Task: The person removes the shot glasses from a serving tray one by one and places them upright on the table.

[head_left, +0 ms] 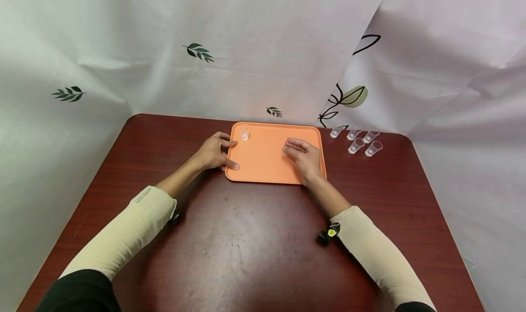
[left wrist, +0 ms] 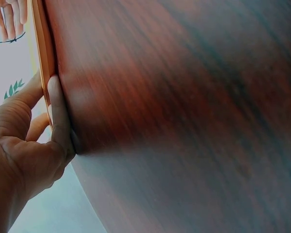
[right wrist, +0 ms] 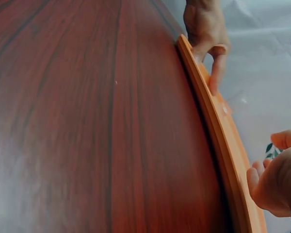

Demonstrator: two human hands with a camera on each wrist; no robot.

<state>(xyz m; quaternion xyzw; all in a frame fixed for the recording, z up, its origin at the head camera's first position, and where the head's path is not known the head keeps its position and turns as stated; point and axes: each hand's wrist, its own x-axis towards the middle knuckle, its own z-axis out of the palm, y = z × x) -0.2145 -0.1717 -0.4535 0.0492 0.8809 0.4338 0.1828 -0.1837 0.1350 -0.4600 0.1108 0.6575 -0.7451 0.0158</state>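
Across the lower two thirds of the head view spreads a dark reddish-brown wooden table [head_left: 255,239] with rounded far corners, backed in the upper half of the frame by white cloth sheets printed with dark leaf sprigs [head_left: 263,51]. Just above the middle of the frame, near the table's far edge, lies a flat orange plastic tray with a raised rim and rounded corners [head_left: 267,166]. The person's two arms in cream sleeves reach up from the bottom corners toward it. The left hand [head_left: 214,152] grips the tray's left rim, thumb laid on top of the near left corner and a forefinger over the rim further up; the left wrist view shows the thumb pressed along the tray's edge with the other fingers curled behind it. The right hand [head_left: 305,156] rests over the right part of the tray, palm down, fingers loosely bent and pointing left, holding nothing. The hands are well apart, one at each side of the tray. In the tray's upper left corner stands one small clear plastic cup [head_left: 244,132], upright, just beside the left forefinger. To the right of the tray, at the table's far edge, five more small clear cups [head_left: 356,140] stand in a loose cluster.
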